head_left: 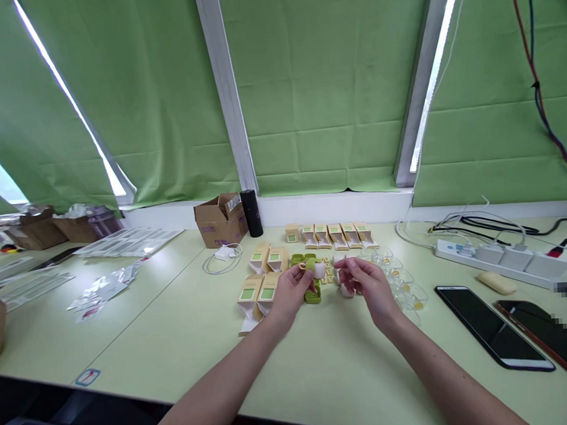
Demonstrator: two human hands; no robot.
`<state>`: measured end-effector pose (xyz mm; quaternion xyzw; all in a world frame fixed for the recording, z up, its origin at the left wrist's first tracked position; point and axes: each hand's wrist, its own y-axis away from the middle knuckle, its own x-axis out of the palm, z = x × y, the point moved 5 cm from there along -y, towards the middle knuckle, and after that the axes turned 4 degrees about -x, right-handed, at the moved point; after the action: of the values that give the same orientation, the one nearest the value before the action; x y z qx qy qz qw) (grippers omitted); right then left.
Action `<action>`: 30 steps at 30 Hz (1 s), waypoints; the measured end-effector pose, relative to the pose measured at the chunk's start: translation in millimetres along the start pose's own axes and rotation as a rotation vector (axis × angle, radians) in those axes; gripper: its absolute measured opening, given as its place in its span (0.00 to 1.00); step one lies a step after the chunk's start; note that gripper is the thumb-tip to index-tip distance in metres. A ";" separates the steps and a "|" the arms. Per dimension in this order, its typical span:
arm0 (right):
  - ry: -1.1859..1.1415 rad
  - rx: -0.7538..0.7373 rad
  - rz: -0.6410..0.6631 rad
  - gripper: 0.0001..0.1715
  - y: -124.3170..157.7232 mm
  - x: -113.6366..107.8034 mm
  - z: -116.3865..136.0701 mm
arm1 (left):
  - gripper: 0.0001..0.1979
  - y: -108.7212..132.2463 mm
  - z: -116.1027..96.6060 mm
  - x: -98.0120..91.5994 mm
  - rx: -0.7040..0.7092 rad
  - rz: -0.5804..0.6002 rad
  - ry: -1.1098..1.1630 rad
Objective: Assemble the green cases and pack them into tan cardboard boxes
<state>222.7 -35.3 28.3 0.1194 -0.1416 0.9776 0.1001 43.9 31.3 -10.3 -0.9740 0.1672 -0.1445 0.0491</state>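
My left hand [294, 290] is closed on a small green and white case [315, 269], held just above the table. My right hand [365, 283] is pinched on a small white piece [340, 260] close beside it. Under the hands lie a green case [312, 294] and another white piece [346, 290]. Small tan boxes with green labels [257, 294] stand left of my left hand. A row of open tan boxes [331, 235] lines the far side. Clear plastic trays [403, 282] lie right of my right hand.
A cardboard box [219, 220] and a black cylinder [251, 213] stand at the back, with a white charger and cable [223, 255]. A power strip [501, 259] and two phones [491, 326] lie on the right. Plastic bags [103, 287] lie on the left.
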 end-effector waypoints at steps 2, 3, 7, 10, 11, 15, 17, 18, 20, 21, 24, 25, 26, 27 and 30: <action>0.063 -0.039 0.002 0.31 1.0 -7.3 10.6 | 0.28 -1.3 3.4 -2.3 -0.037 -0.004 0.052; 0.104 -0.058 -0.003 0.30 2.4 -13.1 15.6 | 0.28 -1.4 4.2 -3.0 -0.050 -0.005 0.078; 0.414 -0.153 -0.027 0.25 14.2 -49.8 30.9 | 0.27 0.0 2.4 -3.5 -0.055 -0.021 0.153; 0.706 -0.228 -0.051 0.20 28.4 -85.8 34.2 | 0.27 1.5 -0.3 -1.1 -0.057 -0.018 0.163; 0.786 -0.254 -0.064 0.19 33.8 -97.5 33.7 | 0.27 2.0 -1.0 -0.2 -0.058 -0.016 0.162; 1.063 -0.311 -0.028 0.17 54.7 -130.0 21.4 | 0.27 3.6 -3.5 1.6 -0.051 -0.022 0.159; 1.184 -0.349 0.003 0.15 63.4 -137.3 13.0 | 0.26 3.9 -3.9 2.0 -0.051 -0.027 0.159; 1.233 -0.374 0.013 0.15 67.0 -139.4 9.0 | 0.26 3.9 -3.9 2.0 -0.050 -0.028 0.160; 1.312 -0.401 0.054 0.14 71.6 -141.2 0.4 | 0.27 3.5 -3.7 2.0 -0.047 -0.027 0.163; 1.338 -0.409 0.070 0.13 72.9 -141.6 -3.3 | 0.27 3.1 -3.4 1.8 -0.045 -0.025 0.163; 1.367 -0.419 0.091 0.10 74.1 -142.1 -9.9 | 0.27 2.1 -2.8 0.9 -0.039 -0.022 0.161; 1.363 -0.418 0.083 0.09 74.0 -142.3 -9.9 | 0.27 1.9 -2.6 0.5 -0.039 -0.023 0.161; 1.350 -0.413 0.068 0.09 73.9 -142.4 -8.5 | 0.27 1.8 -2.6 0.1 -0.038 -0.026 0.162; 1.324 -0.406 0.050 0.09 73.7 -142.4 -5.8 | 0.27 1.8 -2.8 -0.3 -0.037 -0.029 0.164; 1.141 -0.347 0.003 0.11 72.0 -139.0 8.8 | 0.27 2.6 -3.7 -0.4 -0.039 -0.036 0.168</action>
<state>340.3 -128.1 -18.2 -0.4428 -0.2235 0.8501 0.1769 41.6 28.8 -7.3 -0.9621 0.1558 -0.2233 0.0134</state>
